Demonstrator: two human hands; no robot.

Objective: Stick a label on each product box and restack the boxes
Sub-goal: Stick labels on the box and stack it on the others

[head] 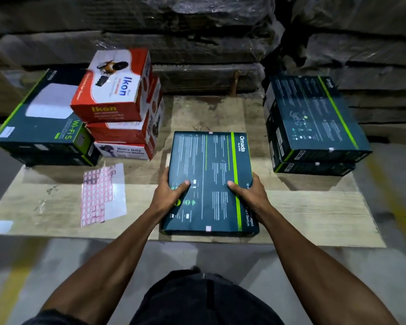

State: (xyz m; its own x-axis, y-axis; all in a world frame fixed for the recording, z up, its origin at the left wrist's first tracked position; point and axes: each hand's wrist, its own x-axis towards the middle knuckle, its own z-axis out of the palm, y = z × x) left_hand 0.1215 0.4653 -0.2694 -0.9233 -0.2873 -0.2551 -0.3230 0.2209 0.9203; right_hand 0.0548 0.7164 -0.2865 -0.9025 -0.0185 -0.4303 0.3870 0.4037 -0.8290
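Both hands (171,193) grip the Omada box (209,174).

We see a dark teal box (209,181) with a bright green stripe and tiny white writing. The two teal boxes (314,123) on the right have the same green stripe. On the left, the red and white boxes (120,106) show blue and yellow words. Beside them the dark green box (40,123) has a big white square. The label sheet (102,195) is white with rows of little red squares. The board (314,219) below is pale brown with wood lines.
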